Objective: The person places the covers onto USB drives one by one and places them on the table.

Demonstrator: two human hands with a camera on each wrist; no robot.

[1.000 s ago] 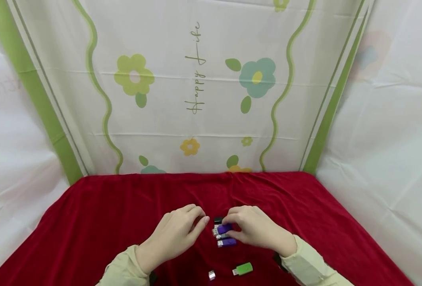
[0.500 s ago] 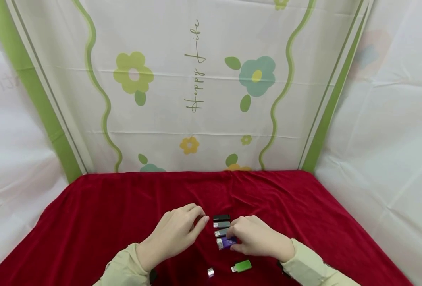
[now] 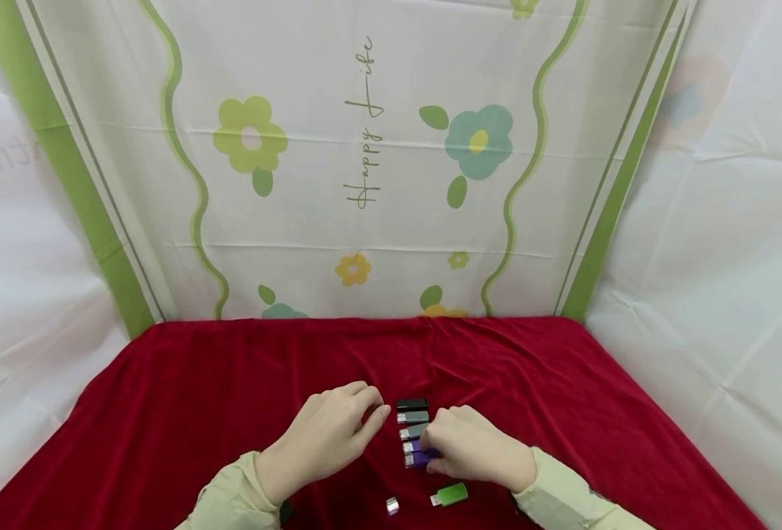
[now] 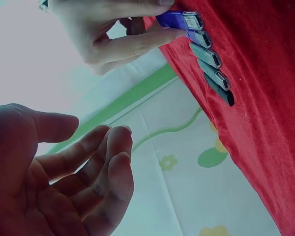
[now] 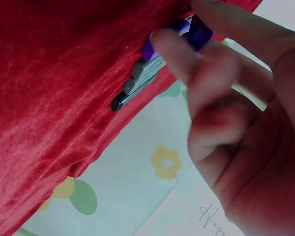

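My right hand (image 3: 473,445) pinches a purple USB flash drive (image 3: 416,460) between thumb and finger at the near end of a row. Right beside it lies a second purple USB flash drive (image 3: 410,447), partly under the fingertips. Beyond these come two grey flash drives (image 3: 413,417) and a black one (image 3: 412,404), all roughly parallel. In the left wrist view the metal plugs of the purple drive (image 4: 173,19) and its neighbours point the same way. My left hand (image 3: 327,436) hovers left of the row, fingers loosely bent, holding nothing.
A green USB flash drive (image 3: 453,495) lies nearer the front edge of the view, with a small shiny silver piece (image 3: 392,506) to its left. Red velvet cloth (image 3: 265,375) covers the table. White flowered curtains (image 3: 298,184) enclose the back and sides.
My right hand has brought the purple drive toward me, from above the row to its near end beside the other purple drive. My left hand has stayed almost still.
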